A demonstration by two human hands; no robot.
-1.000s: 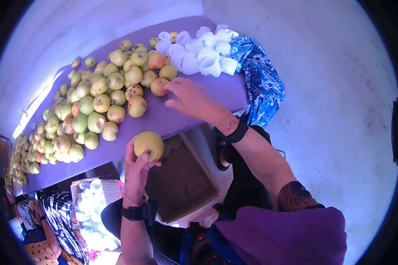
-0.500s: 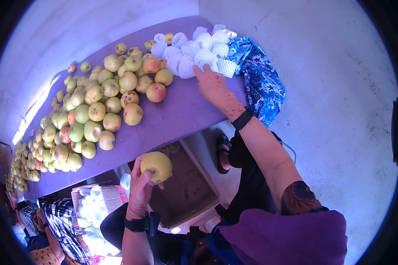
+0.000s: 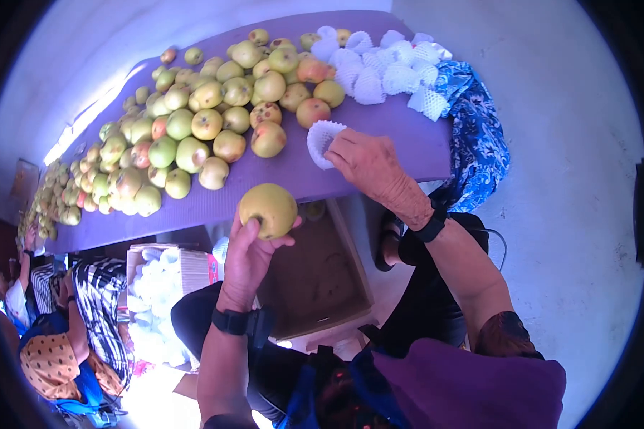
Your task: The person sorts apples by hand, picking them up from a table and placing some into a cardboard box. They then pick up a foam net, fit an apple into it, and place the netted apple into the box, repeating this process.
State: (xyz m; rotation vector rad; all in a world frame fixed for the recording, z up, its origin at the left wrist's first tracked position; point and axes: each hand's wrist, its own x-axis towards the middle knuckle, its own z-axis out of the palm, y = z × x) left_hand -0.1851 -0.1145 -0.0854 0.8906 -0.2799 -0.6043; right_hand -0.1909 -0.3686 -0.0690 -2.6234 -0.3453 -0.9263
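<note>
Moved since the earlier frame: right hand (image 3: 368,164), drawn back from the foam cluster toward the apple, now with one sleeve.

Near: purple cloth (image 3: 479,390), at right. At left, another person (image 3: 50,357), partly in view, in a spotted garment.

Next: carton (image 3: 199,268), left, filled with white foam pieces. Shallow box (image 3: 315,286), open, below the table edge; its floor was brown.

Middle: left hand (image 3: 249,259), palm up, its grip closed on one yellow-green apple (image 3: 268,209), held just off the table's near edge. To its right, the right hand, its grip pinching the rim of a white foam sleeve (image 3: 322,143), mouth open, apart from the apple.

Far: table (image 3: 408,143), purple-covered. On it, left, heaped apples (image 3: 193,129), green to red, some blemished; far right, foam cluster (image 3: 386,68), beside blue patterned fabric (image 3: 479,136) hanging over the right end.
</note>
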